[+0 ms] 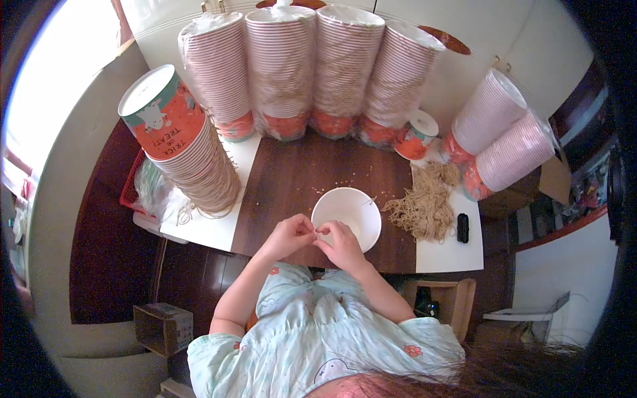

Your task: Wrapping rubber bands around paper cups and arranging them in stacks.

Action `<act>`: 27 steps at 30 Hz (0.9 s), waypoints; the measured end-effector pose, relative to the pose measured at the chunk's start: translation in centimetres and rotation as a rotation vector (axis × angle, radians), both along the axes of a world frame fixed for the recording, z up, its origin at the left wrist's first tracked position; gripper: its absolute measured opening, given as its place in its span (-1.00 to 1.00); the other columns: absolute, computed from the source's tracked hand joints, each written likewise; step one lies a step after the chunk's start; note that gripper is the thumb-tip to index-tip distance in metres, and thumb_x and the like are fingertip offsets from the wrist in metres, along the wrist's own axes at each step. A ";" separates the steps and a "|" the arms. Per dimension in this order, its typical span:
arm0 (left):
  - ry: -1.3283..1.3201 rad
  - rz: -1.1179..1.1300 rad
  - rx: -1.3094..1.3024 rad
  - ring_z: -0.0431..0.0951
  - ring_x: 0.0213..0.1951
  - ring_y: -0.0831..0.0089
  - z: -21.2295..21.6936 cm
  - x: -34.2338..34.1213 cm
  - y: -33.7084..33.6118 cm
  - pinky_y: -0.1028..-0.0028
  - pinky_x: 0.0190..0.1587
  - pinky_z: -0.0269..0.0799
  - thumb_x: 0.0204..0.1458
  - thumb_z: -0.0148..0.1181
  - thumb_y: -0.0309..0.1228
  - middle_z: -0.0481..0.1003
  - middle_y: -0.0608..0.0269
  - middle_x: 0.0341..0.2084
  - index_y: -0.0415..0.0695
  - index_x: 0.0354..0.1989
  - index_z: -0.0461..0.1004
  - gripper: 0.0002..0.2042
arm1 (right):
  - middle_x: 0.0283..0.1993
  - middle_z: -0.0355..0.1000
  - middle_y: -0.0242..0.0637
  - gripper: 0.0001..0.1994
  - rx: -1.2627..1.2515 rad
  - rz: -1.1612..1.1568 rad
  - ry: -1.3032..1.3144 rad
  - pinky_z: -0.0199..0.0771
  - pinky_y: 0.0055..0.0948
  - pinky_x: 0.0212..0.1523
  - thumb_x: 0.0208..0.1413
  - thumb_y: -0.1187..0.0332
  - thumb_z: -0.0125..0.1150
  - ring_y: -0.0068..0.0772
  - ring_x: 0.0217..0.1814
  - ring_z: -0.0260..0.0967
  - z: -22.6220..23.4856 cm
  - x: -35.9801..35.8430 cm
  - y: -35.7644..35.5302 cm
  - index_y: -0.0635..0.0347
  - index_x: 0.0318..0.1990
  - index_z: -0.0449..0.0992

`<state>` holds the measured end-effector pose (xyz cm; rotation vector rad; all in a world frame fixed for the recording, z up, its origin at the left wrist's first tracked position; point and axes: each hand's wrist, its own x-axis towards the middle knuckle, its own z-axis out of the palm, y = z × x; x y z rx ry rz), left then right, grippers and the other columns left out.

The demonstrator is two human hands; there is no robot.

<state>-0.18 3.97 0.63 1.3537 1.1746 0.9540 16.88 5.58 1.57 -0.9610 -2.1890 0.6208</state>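
Note:
A white paper bucket (352,211) stands open on the dark wooden table (292,179), just in front of me. My left hand (290,235) and my right hand (340,243) meet at its near rim, fingertips pinched together on a thin tan string (317,231). A loose heap of the same tan strings (424,202) lies to the right of the bucket. Whether the string is fastened to the rim is too small to tell.
Tall stacks of red-and-white paper buckets (312,66) line the back of the table, one stack (189,142) leaning at the left and two (501,136) lying at the right. A single small bucket (417,134) and a small black object (462,227) are near the strings. A cardboard box (162,326) sits on the floor.

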 end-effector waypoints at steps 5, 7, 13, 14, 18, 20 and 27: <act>-0.074 0.046 -0.017 0.43 -0.44 0.62 -0.1 0.2 -0.1 0.61 -0.39 0.36 -0.09 0.11 -0.47 0.45 0.27 -0.51 -0.24 -0.36 0.31 -0.84 | -0.43 0.37 -0.27 -0.73 -0.186 -0.050 0.081 0.33 -0.36 -0.31 -0.24 0.46 0.25 -0.25 -0.33 0.34 -1.0 -0.5 0.6 0.18 -0.34 0.29; -0.094 0.060 -0.034 0.42 -0.43 0.61 -0.9 0.0 -0.1 0.60 -0.38 0.36 -0.08 0.10 -0.48 0.43 0.28 -0.48 -0.24 -0.32 0.29 -0.82 | -0.46 0.38 -0.28 -0.72 -0.098 -0.059 0.050 0.34 -0.39 -0.34 -0.24 0.47 0.25 -0.29 -0.38 0.36 -1.0 -0.4 0.6 0.18 -0.34 0.29; 0.103 0.276 0.091 0.43 -0.48 0.54 -1.1 0.0 -1.1 0.56 -0.42 0.35 -0.12 0.12 -0.44 0.43 0.23 -0.55 -0.23 -0.35 0.36 -0.83 | -0.48 0.42 -0.30 -0.70 -0.379 -0.035 0.197 0.33 -0.55 -0.42 -0.21 0.50 0.24 -0.50 -0.46 0.35 -1.0 -0.5 1.2 0.23 -0.33 0.25; 0.258 0.333 0.132 0.44 -0.50 0.50 -1.3 -0.2 -1.5 0.55 -0.43 0.35 -0.15 0.14 -0.44 0.43 0.21 -0.55 -0.22 -0.39 0.39 -0.84 | -0.48 0.42 -0.30 -0.70 -0.382 -0.033 0.197 0.33 -0.55 -0.42 -0.21 0.50 0.24 -0.50 -0.46 0.35 -1.0 -0.5 1.3 0.23 -0.33 0.25; 0.284 0.438 0.278 0.40 -0.56 0.36 -1.8 1.2 -3.2 0.45 -0.50 0.32 -0.24 0.21 -0.42 0.39 0.20 -0.63 -0.18 -0.48 0.46 -0.86 | -0.48 0.43 -0.24 -0.70 -0.390 -0.040 0.225 0.36 -0.53 -0.42 -0.20 0.46 0.24 -0.46 -0.46 0.38 -1.1 -0.5 1.5 0.28 -0.31 0.24; 0.343 0.453 0.286 0.40 -0.57 0.37 -2.5 2.1 -3.6 0.44 -0.51 0.31 -0.25 0.22 -0.41 0.39 0.21 -0.63 -0.17 -0.49 0.46 -0.85 | -0.49 0.43 -0.24 -0.69 -0.397 -0.038 0.238 0.36 -0.53 -0.42 -0.20 0.46 0.24 -0.47 -0.46 0.38 -1.3 -0.6 1.5 0.28 -0.30 0.24; 0.428 0.552 0.392 0.42 -0.58 0.38 -3.6 3.1 -3.0 0.46 -0.51 0.33 -0.23 0.19 -0.48 0.42 0.21 -0.63 -0.15 -0.49 0.47 -0.91 | -0.48 0.43 -0.30 -0.69 -0.448 -0.041 0.232 0.32 -0.58 -0.42 -0.19 0.46 0.25 -0.55 -0.46 0.34 -1.3 -0.6 1.5 0.26 -0.31 0.24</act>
